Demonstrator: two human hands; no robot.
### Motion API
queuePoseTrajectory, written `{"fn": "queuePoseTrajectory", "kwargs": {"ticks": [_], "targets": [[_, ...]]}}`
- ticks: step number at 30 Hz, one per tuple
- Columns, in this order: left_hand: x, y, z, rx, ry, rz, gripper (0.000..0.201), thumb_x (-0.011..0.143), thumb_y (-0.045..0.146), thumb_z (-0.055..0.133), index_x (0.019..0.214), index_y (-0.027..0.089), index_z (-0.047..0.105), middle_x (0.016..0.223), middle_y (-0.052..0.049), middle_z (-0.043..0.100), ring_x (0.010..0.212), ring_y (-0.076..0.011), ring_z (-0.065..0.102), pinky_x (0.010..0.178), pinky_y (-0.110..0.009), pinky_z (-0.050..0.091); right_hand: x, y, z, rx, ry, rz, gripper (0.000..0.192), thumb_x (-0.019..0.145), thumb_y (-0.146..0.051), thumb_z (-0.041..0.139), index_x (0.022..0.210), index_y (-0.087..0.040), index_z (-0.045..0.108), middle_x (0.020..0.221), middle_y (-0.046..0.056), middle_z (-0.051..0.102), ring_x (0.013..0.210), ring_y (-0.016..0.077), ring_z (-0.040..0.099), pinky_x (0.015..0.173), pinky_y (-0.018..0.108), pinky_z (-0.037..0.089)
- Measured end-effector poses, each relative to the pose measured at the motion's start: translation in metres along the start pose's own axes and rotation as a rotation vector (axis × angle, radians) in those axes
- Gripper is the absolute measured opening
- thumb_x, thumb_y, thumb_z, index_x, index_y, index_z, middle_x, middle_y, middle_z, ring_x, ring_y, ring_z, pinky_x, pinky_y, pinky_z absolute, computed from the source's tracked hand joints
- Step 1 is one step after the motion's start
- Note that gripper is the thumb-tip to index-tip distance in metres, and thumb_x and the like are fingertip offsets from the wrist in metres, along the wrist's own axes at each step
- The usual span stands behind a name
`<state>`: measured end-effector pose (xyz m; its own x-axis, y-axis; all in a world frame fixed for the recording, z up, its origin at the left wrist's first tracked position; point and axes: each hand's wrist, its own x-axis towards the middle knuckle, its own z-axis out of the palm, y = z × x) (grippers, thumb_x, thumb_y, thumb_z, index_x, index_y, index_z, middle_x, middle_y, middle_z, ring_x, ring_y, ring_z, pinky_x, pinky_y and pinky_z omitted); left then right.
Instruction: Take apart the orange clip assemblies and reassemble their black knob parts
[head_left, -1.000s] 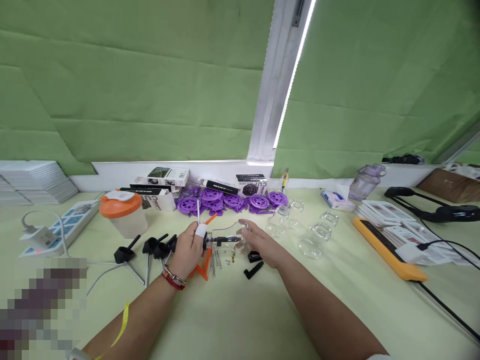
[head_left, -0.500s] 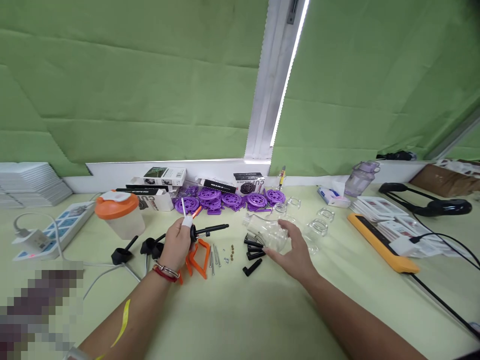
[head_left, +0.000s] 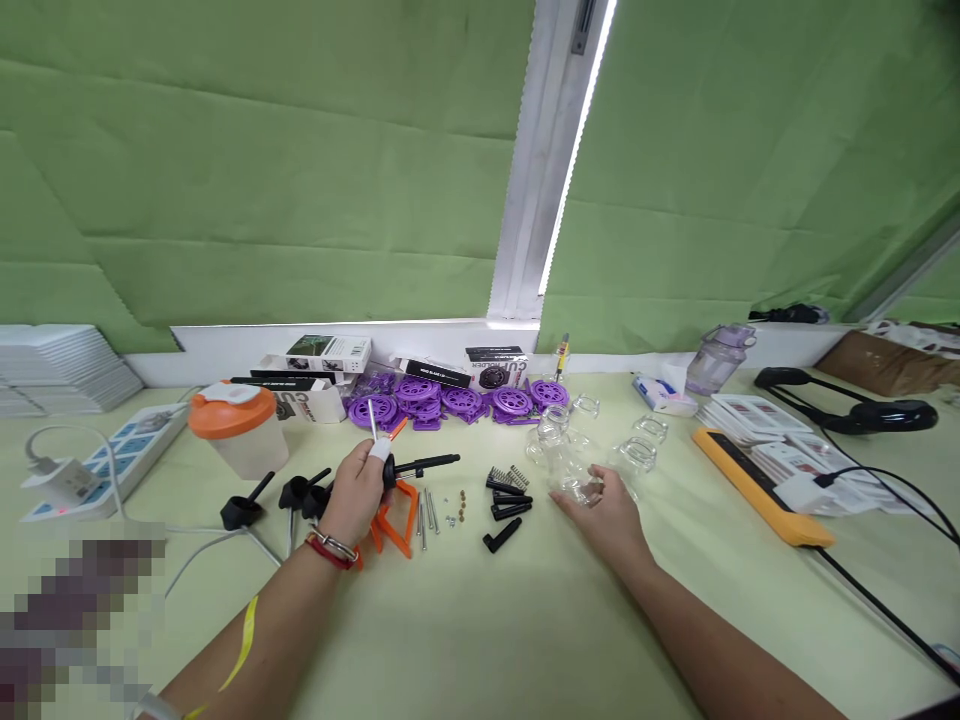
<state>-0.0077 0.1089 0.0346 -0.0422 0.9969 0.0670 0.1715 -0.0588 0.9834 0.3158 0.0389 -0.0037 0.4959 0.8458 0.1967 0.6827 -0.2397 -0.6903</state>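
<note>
My left hand (head_left: 358, 492) grips a black part with a thin black rod (head_left: 424, 463) pointing right, and a short metal pin stands up above my taped fingertip. My right hand (head_left: 609, 512) is low on the table with its fingers around the base of a clear glass jar (head_left: 562, 455), which stands on the table. Between my hands lie an orange bracket (head_left: 397, 522), metal rods and small screws (head_left: 426, 515), black clips (head_left: 510, 508) and springs (head_left: 504, 478).
Purple wheels (head_left: 461, 400) and boxes (head_left: 330, 352) line the back edge. An orange-lidded tub (head_left: 238, 428), black knobs (head_left: 244, 510) and a power strip (head_left: 112, 450) are at the left. More glass jars (head_left: 639, 455), a yellow device (head_left: 757, 485), booklets and cables are at the right.
My right hand pulled the glass jar off the black rod, carried it right and lowered it to the table. My left hand kept the rod part and shifted slightly left.
</note>
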Motion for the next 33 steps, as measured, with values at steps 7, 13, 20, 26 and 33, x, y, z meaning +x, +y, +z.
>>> {"fn": "queuePoseTrajectory", "kwargs": {"ticks": [7, 13, 20, 26, 33], "targets": [[-0.001, 0.002, -0.001, 0.018, -0.023, -0.01, 0.029, 0.081, 0.047, 0.04, 0.066, 0.022, 0.039, 0.051, 0.007, 0.042, 0.036, -0.0109, 0.046, 0.034, -0.022, 0.033, 0.006, 0.007, -0.001, -0.283, -0.063, -0.033, 0.07, 0.067, -0.064, 0.051, 0.114, -0.013, 0.054, 0.118, 0.017, 0.052, 0.1, 0.0304, 0.055, 0.075, 0.037, 0.044], [-0.003, 0.005, -0.001, -0.004, -0.054, -0.013, 0.032, 0.081, 0.048, 0.041, 0.065, 0.022, 0.039, 0.053, 0.007, 0.038, 0.039, -0.0103, 0.043, 0.036, -0.022, 0.035, 0.013, 0.009, -0.005, -0.388, -0.116, 0.01, 0.09, 0.071, -0.068, 0.044, 0.132, -0.003, 0.036, 0.105, 0.022, 0.06, 0.096, 0.0345, 0.057, 0.068, 0.038, 0.044], [-0.013, 0.025, -0.002, -0.013, -0.256, 0.002, 0.035, 0.083, 0.05, 0.039, 0.068, 0.019, 0.049, 0.053, 0.005, 0.04, 0.041, -0.0092, 0.037, 0.037, -0.021, 0.032, -0.016, -0.038, -0.016, -0.182, 0.087, -0.478, 0.059, 0.082, -0.049, 0.046, 0.132, -0.018, 0.039, 0.108, 0.015, 0.057, 0.095, 0.0292, 0.056, 0.074, 0.04, 0.046], [-0.027, 0.038, 0.001, 0.004, -0.628, -0.011, 0.038, 0.081, 0.05, 0.044, 0.064, 0.017, 0.053, 0.05, 0.004, 0.046, 0.039, -0.0079, 0.033, 0.038, -0.021, 0.027, -0.029, -0.119, 0.005, 0.24, -0.277, -0.645, 0.047, 0.083, -0.04, 0.049, 0.127, -0.025, 0.044, 0.115, 0.011, 0.054, 0.095, 0.0241, 0.054, 0.079, 0.039, 0.045], [-0.02, 0.027, -0.001, -0.16, -0.588, -0.122, 0.038, 0.08, 0.052, 0.046, 0.071, 0.016, 0.055, 0.05, 0.004, 0.047, 0.035, -0.0064, 0.033, 0.033, -0.019, 0.024, -0.013, -0.131, 0.047, 0.635, -0.545, -0.259, 0.016, 0.077, -0.036, 0.055, 0.077, -0.019, 0.054, 0.06, -0.003, 0.052, 0.049, 0.0095, 0.043, 0.047, 0.023, 0.034]]}}
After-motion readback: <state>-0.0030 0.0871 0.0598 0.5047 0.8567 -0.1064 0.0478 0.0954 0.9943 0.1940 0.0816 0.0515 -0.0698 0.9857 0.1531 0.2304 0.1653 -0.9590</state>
